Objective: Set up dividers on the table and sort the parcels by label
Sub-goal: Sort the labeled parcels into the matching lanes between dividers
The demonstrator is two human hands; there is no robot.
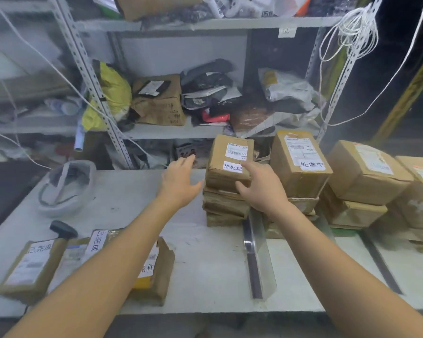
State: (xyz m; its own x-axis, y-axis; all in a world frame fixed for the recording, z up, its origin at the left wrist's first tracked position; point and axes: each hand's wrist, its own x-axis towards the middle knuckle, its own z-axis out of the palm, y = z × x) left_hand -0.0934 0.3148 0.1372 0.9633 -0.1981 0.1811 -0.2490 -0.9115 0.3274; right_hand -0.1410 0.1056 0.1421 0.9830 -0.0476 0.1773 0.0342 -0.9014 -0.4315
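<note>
A brown parcel [226, 162] with a white label tops a stack of flat parcels at the table's middle back. My right hand [261, 184] rests on its near right corner, fingers spread over it. My left hand [178, 179] hovers open just left of the stack, not touching it. A clear divider [260, 252] stands upright on a dark base, running from the stack toward me. A second divider [379, 259] lies further right. Right of the first divider stand more labelled parcels [299, 164]. Three labelled parcels [32, 267] lie at the near left, partly under my left forearm.
A white helmet [66, 189] lies upside down at the table's left. A black-handled tool [62, 229] sits beside the near-left parcels. Metal shelving [181, 130] stuffed with bags and boxes rises behind the table. White cords [347, 40] hang at the right.
</note>
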